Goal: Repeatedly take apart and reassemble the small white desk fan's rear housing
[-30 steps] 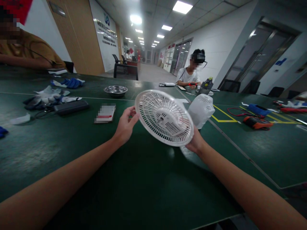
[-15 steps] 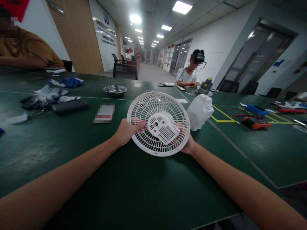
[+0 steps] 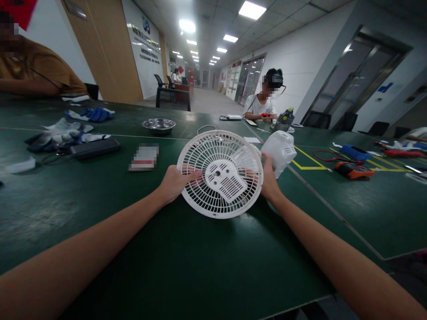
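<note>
A round white fan grille (image 3: 196, 195) is held up over the table, tilted toward me, its slotted white motor housing (image 3: 231, 184) at the centre. My left hand (image 3: 175, 182) closes on its left rim, thumb in front and fingers behind the bars. At the right rim is my right hand (image 3: 271, 180), slightly blurred; some of its fingers show through the bars behind the grille, and the rest of its grip is partly hidden. Just beyond that hand stands a translucent white plastic container (image 3: 282, 151).
Left on the green table (image 3: 160, 262) lie gloves (image 3: 60, 135), a dark case (image 3: 95, 148) and a blurred-out box (image 3: 144, 158). A metal bowl (image 3: 159, 125) sits behind. An orange meter (image 3: 353, 171) lies right. People sit across (image 3: 262, 106) and far left (image 3: 50, 66).
My right hand has shifted up and outward along the right rim, with its thumb side now beside the container. My left hand and the grille have barely moved.
</note>
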{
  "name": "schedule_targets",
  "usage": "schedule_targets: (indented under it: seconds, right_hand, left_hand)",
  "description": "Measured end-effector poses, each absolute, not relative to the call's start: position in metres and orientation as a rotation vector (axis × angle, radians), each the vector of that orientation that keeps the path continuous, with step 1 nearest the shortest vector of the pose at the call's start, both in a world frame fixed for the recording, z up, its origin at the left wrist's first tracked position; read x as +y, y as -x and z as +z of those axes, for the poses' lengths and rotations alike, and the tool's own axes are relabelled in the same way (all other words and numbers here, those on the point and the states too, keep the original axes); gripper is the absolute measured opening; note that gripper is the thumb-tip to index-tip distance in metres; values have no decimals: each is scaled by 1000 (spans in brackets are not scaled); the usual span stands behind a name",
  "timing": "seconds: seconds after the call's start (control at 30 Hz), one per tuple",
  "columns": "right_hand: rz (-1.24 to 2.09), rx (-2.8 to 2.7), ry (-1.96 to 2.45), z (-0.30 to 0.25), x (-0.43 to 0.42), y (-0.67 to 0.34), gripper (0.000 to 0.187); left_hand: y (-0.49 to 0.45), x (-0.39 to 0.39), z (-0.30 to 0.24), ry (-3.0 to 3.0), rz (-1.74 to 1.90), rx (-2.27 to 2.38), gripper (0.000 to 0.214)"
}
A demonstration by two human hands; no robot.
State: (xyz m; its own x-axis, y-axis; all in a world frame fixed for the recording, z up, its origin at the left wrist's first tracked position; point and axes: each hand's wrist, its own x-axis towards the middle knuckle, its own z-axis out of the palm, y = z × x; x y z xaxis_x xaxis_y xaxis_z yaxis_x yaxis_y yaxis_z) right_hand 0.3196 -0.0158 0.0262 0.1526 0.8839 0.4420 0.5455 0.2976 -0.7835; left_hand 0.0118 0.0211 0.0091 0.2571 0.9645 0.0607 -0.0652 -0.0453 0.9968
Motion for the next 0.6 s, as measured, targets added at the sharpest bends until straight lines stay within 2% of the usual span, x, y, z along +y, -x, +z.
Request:
schedule_targets:
  seconds: [0.1, 0.23, 0.33, 0.4, 0.47, 0.53, 0.6]
  right_hand:
    - [39, -1680, 1548, 29, -11, -334, 76]
    - [-105, -1841, 1601, 30, -9, -335, 54]
    - [-377, -1770, 1489, 39, -10, -340, 43]
    - [-595, -1608, 1417, 48, -11, -351, 47]
    - [-702, -1441, 1422, 53, -9, -366, 61]
    - [-646, -1306, 1478, 50, -3, -382, 78]
    - [-424, -1226, 1547, 38, 6, -396, 90]
  left_hand:
    - [-12, 22, 9, -1288, 1077, 979, 19]
    - [-12, 22, 9, -1262, 1058, 988, 18]
    - [-13, 24, 9, -1251, 1054, 983, 18]
    - [-13, 25, 7, -1244, 1060, 978, 17]
    - [-13, 26, 6, -1252, 1063, 970, 17]
    - [-13, 26, 5, -1270, 1062, 961, 16]
    - [-12, 25, 6, -1283, 1064, 948, 16]
